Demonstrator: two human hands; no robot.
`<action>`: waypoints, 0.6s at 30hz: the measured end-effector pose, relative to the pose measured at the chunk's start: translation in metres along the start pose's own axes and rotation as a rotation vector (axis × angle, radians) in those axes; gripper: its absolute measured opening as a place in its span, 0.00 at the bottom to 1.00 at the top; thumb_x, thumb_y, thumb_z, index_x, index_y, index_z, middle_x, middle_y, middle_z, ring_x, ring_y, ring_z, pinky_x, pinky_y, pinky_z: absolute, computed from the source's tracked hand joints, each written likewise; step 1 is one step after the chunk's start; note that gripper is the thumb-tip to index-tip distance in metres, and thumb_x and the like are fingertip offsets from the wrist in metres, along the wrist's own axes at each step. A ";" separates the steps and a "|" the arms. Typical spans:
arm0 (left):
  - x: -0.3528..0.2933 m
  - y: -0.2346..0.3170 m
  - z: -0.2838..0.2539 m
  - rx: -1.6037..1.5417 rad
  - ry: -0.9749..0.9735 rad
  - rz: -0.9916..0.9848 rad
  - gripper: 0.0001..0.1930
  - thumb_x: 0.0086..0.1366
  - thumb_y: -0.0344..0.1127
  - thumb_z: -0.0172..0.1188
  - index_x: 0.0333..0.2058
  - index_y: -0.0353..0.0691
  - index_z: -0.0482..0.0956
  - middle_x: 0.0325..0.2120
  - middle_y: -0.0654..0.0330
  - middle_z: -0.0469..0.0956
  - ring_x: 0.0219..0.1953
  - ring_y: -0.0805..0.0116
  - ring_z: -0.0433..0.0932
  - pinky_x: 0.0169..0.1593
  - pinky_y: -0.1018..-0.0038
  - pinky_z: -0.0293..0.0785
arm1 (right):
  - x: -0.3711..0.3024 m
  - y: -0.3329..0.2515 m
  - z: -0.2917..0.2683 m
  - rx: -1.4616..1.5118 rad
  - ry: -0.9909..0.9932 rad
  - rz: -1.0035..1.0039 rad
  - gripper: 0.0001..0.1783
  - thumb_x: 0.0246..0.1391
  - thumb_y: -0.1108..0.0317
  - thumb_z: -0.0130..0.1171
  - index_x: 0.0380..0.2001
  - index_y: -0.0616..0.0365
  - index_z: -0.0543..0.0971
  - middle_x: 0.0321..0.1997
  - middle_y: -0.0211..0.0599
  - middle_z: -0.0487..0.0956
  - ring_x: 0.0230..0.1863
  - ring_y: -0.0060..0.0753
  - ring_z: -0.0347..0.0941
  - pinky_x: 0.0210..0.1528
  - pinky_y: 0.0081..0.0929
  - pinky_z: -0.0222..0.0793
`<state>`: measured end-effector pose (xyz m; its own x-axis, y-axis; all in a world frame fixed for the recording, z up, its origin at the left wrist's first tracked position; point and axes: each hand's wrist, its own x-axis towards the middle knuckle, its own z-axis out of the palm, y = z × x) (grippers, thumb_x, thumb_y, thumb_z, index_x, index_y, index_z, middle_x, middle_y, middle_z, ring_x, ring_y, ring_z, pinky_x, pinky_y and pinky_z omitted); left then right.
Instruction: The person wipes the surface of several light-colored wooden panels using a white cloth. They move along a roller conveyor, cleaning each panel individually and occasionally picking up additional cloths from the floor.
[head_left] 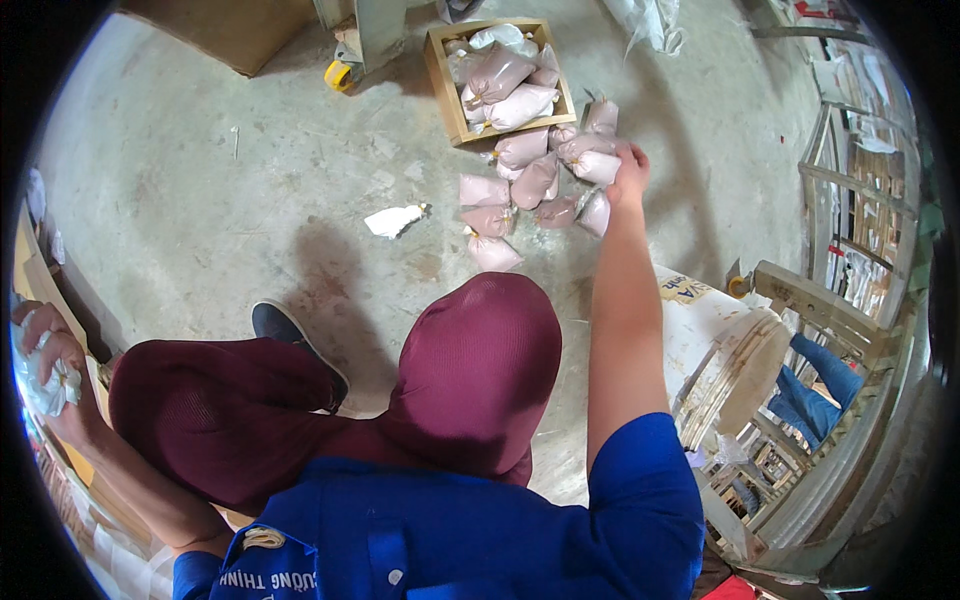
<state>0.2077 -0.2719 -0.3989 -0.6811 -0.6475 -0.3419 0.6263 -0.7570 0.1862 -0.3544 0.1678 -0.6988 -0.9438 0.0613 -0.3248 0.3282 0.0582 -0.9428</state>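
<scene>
My right hand reaches forward to a pile of tied clear plastic bags with pinkish contents. Its fingers close on the end of one pale pink bag at the pile's right side. Beside that lie several more pink bags, among them a darker one. Far off to the left, my left hand is wrapped round a crumpled, whitish plastic bag; what that bag contains cannot be made out. A small white tied bag lies apart on the floor, left of the pile.
Just beyond the pile stands a wooden box heaped with similar bags. A large white bucket is close by my right forearm. Farther away are a yellow caster wheel and a cardboard box. Wooden racks line the right side.
</scene>
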 end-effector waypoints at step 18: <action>0.022 -0.017 0.006 0.001 -0.026 -0.085 0.05 0.66 0.35 0.40 0.33 0.43 0.63 0.28 0.65 0.59 0.27 0.74 0.60 0.26 0.77 0.57 | -0.215 0.077 0.009 -1.203 -0.619 -0.677 0.33 0.34 0.66 0.68 0.50 0.33 0.74 0.67 0.40 0.52 0.64 0.58 0.52 0.55 0.42 0.64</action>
<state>0.1802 -0.2732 -0.4044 -0.7416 -0.5828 -0.3321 0.5652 -0.8096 0.1586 -0.1267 0.1497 -0.7022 -0.6919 -0.7092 -0.1356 -0.6161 0.6778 -0.4014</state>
